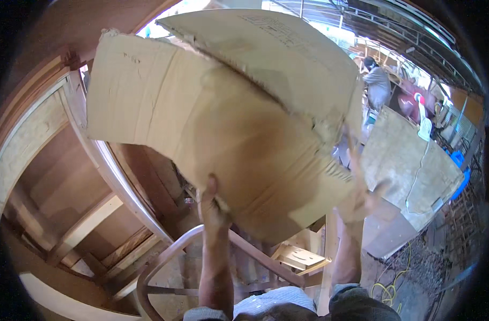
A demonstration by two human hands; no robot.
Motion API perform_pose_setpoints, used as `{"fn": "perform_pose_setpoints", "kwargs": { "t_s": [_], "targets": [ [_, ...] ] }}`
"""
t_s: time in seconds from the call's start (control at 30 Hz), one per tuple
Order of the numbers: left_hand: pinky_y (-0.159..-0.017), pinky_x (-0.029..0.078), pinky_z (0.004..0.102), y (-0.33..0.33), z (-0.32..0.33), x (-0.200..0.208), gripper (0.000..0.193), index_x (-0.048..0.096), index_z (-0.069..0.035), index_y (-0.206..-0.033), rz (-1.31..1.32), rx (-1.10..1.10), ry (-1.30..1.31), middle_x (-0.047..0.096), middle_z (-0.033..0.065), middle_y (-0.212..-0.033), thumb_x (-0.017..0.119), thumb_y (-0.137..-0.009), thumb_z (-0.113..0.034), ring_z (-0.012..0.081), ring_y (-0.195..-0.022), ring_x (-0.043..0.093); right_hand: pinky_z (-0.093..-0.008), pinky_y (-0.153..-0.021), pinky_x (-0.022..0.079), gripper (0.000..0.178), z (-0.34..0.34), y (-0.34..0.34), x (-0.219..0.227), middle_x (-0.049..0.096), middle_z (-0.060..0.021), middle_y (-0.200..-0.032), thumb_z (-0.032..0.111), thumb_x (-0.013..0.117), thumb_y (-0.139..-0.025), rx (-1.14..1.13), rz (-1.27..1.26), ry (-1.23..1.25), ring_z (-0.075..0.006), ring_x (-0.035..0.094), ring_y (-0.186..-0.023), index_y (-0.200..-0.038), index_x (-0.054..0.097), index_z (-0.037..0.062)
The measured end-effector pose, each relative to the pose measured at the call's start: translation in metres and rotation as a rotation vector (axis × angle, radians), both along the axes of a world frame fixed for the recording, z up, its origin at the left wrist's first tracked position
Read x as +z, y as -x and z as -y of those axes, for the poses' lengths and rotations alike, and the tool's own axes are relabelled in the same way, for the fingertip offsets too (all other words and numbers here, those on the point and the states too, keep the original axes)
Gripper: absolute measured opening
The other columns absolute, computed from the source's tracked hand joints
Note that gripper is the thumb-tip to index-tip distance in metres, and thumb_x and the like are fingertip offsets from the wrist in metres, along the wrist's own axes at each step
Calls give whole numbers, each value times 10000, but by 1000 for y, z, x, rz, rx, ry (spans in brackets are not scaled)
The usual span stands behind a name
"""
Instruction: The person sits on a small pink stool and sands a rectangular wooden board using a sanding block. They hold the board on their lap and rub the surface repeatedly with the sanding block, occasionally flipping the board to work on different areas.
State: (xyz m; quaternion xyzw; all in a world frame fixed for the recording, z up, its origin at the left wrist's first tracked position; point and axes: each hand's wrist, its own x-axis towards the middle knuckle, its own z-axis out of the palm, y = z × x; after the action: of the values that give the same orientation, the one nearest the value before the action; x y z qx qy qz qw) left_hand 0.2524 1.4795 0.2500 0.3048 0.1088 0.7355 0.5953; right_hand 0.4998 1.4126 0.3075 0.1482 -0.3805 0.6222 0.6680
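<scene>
A large, creased sheet of brown cardboard point(175, 107) is held up in front of me. A long split runs across it, and its upper flap point(287, 48) bears faint print. My left hand point(215, 208) is closed on the lower edge, with the thumb lying on the near face. At the lower right edge is my right hand point(362, 203). Motion smears its fingers, so I cannot make out whether they grip the cardboard. The right edge of the sheet looks ragged near that hand.
A curved wooden frame point(153, 267) stands below the cardboard. Large wooden panelling point(89, 224) rises at left. A worn board point(399, 155) with a white cord on it stands at right, above a yellow cable point(386, 291). Another person point(377, 85) is farther back, near a fan point(418, 99).
</scene>
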Motion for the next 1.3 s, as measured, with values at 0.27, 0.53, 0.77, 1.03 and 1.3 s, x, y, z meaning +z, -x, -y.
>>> {"fn": "perform_pose_setpoints", "kwargs": {
  "t_s": [0.27, 0.53, 0.77, 1.03, 1.3],
  "targets": [
    [-847, 494, 337, 68, 56, -71, 400, 564, 17, -1159, -207, 357, 155, 631, 111, -1093, 717, -805, -90, 197, -971, 611, -518, -1004, 354, 892, -120, -22, -7, 418, -234, -1363, 698, 471, -827, -619, 529, 464, -394, 396, -1254, -1380, 357, 7],
    [-711, 420, 195, 75, 63, -139, 200, 632, -4, -1015, -492, 276, 251, 626, -11, -867, 663, -836, -88, 57, -804, 537, -378, -885, 424, 876, -153, 66, -142, 503, -108, -1240, 730, 390, -845, -817, 1268, 370, -168, 445, -1175, -1346, 421, 12],
    [-716, 428, 210, 74, 63, -156, 188, 647, 7, -964, -912, 303, 275, 631, -12, -873, 522, -825, 23, 64, -788, 544, -522, -908, 392, 690, -126, 39, -274, 500, -82, -1273, 637, 435, -888, -461, 1223, 1065, -210, 437, -1184, -1323, 440, 102],
    [-655, 418, 214, 65, 45, -153, 107, 623, -13, -943, -908, 287, 379, 621, -15, -834, 655, -878, -91, 47, -723, 505, -506, -891, 431, 671, -95, 5, -414, 521, -98, -1242, 593, 529, -851, -498, 1156, 1285, -241, 486, -1090, -1313, 443, 114],
    [-781, 454, 234, 66, 39, -153, 165, 614, 8, -1047, -931, 363, 514, 650, 38, -954, 607, -893, -50, 72, -843, 564, -466, -882, 467, 601, -93, -19, -512, 551, -102, -1187, 535, 566, -861, -299, 671, 1722, -272, 539, -961, -1275, 472, 109]
  ]
}}
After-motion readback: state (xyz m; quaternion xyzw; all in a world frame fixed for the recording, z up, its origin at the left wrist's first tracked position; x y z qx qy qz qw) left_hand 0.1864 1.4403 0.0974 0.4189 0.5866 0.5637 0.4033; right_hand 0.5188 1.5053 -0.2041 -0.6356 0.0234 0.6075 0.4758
